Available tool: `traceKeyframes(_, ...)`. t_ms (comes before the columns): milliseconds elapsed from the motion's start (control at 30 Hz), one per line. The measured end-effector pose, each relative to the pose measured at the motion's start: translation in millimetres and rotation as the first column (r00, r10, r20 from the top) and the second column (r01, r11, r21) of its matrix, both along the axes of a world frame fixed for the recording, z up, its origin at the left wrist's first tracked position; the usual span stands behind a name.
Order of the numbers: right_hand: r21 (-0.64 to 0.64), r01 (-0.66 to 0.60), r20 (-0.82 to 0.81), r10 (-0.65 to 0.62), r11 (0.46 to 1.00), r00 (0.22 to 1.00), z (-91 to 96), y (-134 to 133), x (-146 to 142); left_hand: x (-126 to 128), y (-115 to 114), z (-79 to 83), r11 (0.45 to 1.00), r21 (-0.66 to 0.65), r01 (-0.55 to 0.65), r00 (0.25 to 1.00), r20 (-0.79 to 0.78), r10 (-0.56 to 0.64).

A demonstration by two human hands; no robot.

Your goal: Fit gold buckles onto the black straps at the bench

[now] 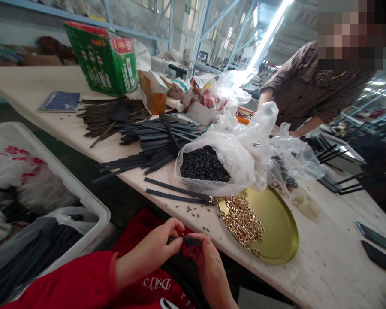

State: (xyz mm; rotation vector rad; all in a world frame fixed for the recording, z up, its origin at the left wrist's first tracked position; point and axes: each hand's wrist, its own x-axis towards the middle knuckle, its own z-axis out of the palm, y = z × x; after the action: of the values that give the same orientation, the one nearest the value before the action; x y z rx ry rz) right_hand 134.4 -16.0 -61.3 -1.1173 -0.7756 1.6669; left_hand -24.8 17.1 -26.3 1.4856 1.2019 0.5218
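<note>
My left hand (162,240) and my right hand (209,262) meet just off the table's near edge, fingers closed on a black strap (193,241). A small gold-coloured piece shows between the fingertips, but its shape is partly hidden. Two black straps (173,195) lie on the table above my hands, with a bit of gold at their right ends. To the right, a round gold tray (281,231) carries a heap of small gold buckles (241,221). Behind it, a clear plastic bag (241,165) lies open around many small black pieces (204,165).
Bundles of black strips (161,137) and brown strips (106,116) cover the table's left side, near a green box (106,64). A white bin (96,223) stands at lower left. Across the table is a person (312,86). Two phones (378,238) lie at right.
</note>
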Motion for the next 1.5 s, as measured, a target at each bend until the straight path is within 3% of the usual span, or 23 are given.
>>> traceKeyframes(233, -0.123, -0.146, -0.188, 0.121, 0.982, 0.975, -2.6, -5.9, 1.5, -1.0, -3.4, 5.8, 0.999, 0.027, 0.035, 0.981, -0.194, -0.029)
traceKeyframes(367, -0.116, -0.145, -0.24, 0.113, 0.983, 0.964, -2.1, -8.8, 1.3, -0.5, -5.7, 4.6, 0.996, 0.049, 0.068, 0.955, -0.292, -0.051)
traceKeyframes(500, 0.023, -0.112, -0.089, 0.114, 0.993, 0.989, 1.4, -10.2, 1.7, 0.1, -10.6, 6.1, 0.999, 0.001, 0.044, 0.981, -0.189, -0.043)
traceKeyframes(600, 0.069, -0.043, 0.093, 0.037, 0.997, 0.995, -0.9, -9.9, 0.0, 1.7, -13.9, 6.8, 0.994, -0.106, 0.032, 0.998, -0.044, -0.037)
traceKeyframes(767, 0.093, 0.086, 0.358, -0.114, 0.992, 0.927, -11.8, -8.5, -0.2, 4.0, -15.1, 2.1, 0.962, -0.273, -0.001, 0.993, 0.111, 0.033)
traceKeyframes(967, 0.013, -0.157, 0.354, 0.142, 0.988, 0.924, -12.6, -10.1, 10.4, 2.9, -15.2, -4.8, 0.895, -0.443, 0.053, 0.968, 0.244, 0.063)
traceKeyframes(1067, -0.039, -0.213, 0.371, 0.212, 0.976, 0.904, -11.0, -11.3, 14.4, 3.1, -16.8, -9.9, 0.879, -0.473, 0.067, 0.957, 0.281, 0.078)
traceKeyframes(1167, 0.036, -0.272, 0.54, 0.21, 0.962, 0.815, -8.1, -12.9, 18.1, 3.8, -17.8, -13.8, 0.865, -0.499, 0.055, 0.959, 0.268, 0.093)
traceKeyframes(1267, 0.11, -0.406, 0.693, 0.223, 0.907, 0.686, -4.0, -17.0, 22.1, 4.6, -19.1, -15.0, 0.845, -0.532, 0.06, 0.969, 0.235, 0.079)
traceKeyframes(1500, 0.107, -0.57, 0.778, 0.289, 0.815, 0.558, 1.2, -31.1, 27.9, 3.8, -30.0, -15.6, 0.783, -0.606, 0.14, 0.971, 0.238, 0.011)
